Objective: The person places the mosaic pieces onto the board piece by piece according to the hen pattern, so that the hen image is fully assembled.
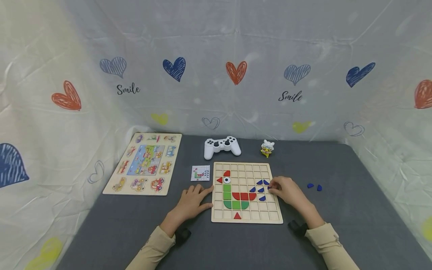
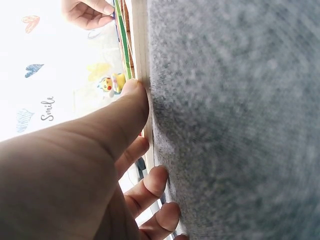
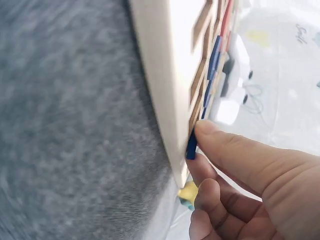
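Observation:
A wooden grid board (image 1: 248, 221) lies on the dark table, with red, green and blue pieces in its cells forming a bird. A round eye piece (image 1: 227, 180) sits below a red piece at upper left. My left hand (image 1: 189, 202) rests at the board's left edge, thumb and fingertip touching its side, fingers spread. At the right edge my right hand (image 1: 287, 189) pinches a blue piece (image 3: 191, 146) between thumb and index finger, right at the grid cells. Several blue pieces (image 1: 261, 190) lie just left of those fingertips. A red triangle (image 1: 237, 215) sits in the bottom row.
Two loose blue pieces (image 1: 315, 186) lie right of the board. A small pattern card (image 1: 200, 173) is at its upper left. Behind stand a white game controller (image 1: 222, 146) and a small figurine (image 1: 267, 148). A vehicle puzzle board (image 1: 145, 163) lies at left.

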`<control>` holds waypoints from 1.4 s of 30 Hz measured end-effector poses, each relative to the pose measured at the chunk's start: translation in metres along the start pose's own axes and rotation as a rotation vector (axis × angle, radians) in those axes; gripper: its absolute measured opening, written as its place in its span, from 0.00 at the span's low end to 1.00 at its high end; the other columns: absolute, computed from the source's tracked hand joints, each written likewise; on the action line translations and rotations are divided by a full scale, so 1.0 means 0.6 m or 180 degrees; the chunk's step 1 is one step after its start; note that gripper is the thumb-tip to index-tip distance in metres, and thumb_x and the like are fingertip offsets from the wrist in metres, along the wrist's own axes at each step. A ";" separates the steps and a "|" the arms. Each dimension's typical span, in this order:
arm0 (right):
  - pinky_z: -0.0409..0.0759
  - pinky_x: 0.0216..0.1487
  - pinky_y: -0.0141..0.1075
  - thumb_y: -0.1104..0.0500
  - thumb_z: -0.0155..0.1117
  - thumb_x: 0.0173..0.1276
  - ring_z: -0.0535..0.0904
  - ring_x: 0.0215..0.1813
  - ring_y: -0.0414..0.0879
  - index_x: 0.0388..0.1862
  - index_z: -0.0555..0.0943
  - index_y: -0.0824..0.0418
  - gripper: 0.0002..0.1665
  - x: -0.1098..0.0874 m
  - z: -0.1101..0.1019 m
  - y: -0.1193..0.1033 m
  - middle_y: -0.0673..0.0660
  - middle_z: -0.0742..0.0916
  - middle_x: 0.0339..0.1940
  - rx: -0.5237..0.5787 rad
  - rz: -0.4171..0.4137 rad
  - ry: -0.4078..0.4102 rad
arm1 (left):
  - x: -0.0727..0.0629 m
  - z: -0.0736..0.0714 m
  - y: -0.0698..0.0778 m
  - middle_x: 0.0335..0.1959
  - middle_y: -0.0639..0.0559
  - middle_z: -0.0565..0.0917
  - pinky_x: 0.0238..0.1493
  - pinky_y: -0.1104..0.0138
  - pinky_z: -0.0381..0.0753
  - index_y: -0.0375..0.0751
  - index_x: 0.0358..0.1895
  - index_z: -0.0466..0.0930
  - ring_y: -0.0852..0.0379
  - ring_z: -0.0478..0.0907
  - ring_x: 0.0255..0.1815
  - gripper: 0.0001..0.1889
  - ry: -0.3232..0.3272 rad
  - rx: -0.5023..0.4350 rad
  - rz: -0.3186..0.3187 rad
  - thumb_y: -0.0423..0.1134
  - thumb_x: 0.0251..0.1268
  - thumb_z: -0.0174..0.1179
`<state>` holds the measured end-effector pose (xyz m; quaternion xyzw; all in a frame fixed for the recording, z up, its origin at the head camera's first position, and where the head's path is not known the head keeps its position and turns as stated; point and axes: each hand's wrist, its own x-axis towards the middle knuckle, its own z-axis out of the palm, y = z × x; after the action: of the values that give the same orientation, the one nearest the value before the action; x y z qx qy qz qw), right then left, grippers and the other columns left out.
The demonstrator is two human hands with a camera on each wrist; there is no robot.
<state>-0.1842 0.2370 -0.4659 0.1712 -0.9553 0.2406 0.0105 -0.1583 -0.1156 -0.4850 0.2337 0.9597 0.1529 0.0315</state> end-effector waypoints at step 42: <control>0.69 0.26 0.35 0.60 0.68 0.57 0.73 0.26 0.39 0.38 0.84 0.59 0.09 -0.064 -0.054 0.068 0.53 0.83 0.32 -0.0383 0.0344 0.0210 | 0.002 0.003 -0.001 0.43 0.48 0.70 0.41 0.54 0.62 0.52 0.67 0.66 0.52 0.63 0.40 0.32 0.0007 0.0026 -0.0014 0.57 0.60 0.56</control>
<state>-0.1636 0.2982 -0.4595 0.1104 -0.9750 0.1886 0.0393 -0.1594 -0.1152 -0.4870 0.2316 0.9609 0.1491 0.0298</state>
